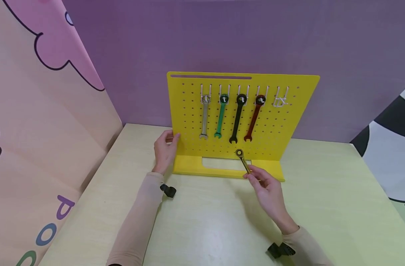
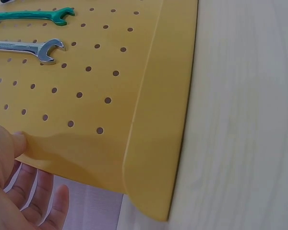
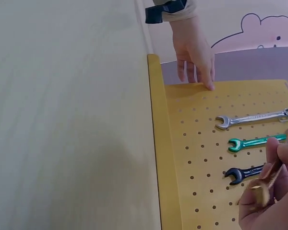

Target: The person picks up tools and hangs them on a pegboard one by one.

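A gold combination wrench [image 1: 244, 162] is pinched between the thumb and fingers of my right hand [image 1: 269, 192], its ring end pointing up toward the board. The yellow pegboard [image 1: 192, 147] stands upright on its base. At its left edge my left hand [image 1: 164, 153] holds on, thumb [image 2: 19, 143] on the front face and the other fingers behind. Hanging in a row from white hooks are a silver wrench [image 1: 204, 118], a green wrench [image 1: 221, 116], a black wrench [image 1: 237, 120] and a dark red wrench [image 1: 254, 120]. My right palm hides part of the gold wrench.
White hooks [image 1: 281, 99] without a wrench stick out at the board's upper right. The board rests on a pale wooden table [image 1: 202, 221], before a purple back wall [image 1: 202, 37]. A printed panel [image 1: 56, 111] borders the left side.
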Motion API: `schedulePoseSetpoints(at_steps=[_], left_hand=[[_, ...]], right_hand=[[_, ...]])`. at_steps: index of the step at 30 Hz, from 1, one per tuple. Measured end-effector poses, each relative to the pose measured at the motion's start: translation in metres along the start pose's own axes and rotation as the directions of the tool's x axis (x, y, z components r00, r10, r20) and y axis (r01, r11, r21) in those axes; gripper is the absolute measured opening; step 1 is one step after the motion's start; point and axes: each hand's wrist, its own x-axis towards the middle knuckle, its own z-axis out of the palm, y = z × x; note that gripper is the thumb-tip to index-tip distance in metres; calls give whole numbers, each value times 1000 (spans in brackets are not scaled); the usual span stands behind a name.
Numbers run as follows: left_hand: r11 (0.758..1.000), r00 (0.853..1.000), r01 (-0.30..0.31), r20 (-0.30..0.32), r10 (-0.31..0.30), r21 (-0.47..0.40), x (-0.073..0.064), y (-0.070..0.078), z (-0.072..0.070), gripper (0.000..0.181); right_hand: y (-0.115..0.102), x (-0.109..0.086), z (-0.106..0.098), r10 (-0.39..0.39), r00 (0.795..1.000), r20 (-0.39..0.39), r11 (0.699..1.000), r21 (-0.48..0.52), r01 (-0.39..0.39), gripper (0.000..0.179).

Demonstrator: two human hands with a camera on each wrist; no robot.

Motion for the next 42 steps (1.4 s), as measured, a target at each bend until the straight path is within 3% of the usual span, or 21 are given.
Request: schedulePoseSetpoints(at_steps=[9, 21, 34, 42], left_hand=[[1000, 1000, -3, 0, 3, -14, -1, 0, 1, 28], [1000, 1000, -2, -15, 2, -3, 3, -3, 2, 29], [1000, 1000, 4, -1, -4, 0, 1, -1, 1, 29], [1000, 1000, 6, -5, -6, 3, 0, -2, 2, 28]], right_hand=[[1, 11, -6, 81, 997, -7, 988, 133, -80, 37], [-5, 24, -12, 89, 995, 38, 991, 100, -92, 37], [-17, 37, -39, 112, 993, -33, 993, 51, -110, 38], [-25, 47, -57, 83, 995, -55, 992, 102, -77, 20]])
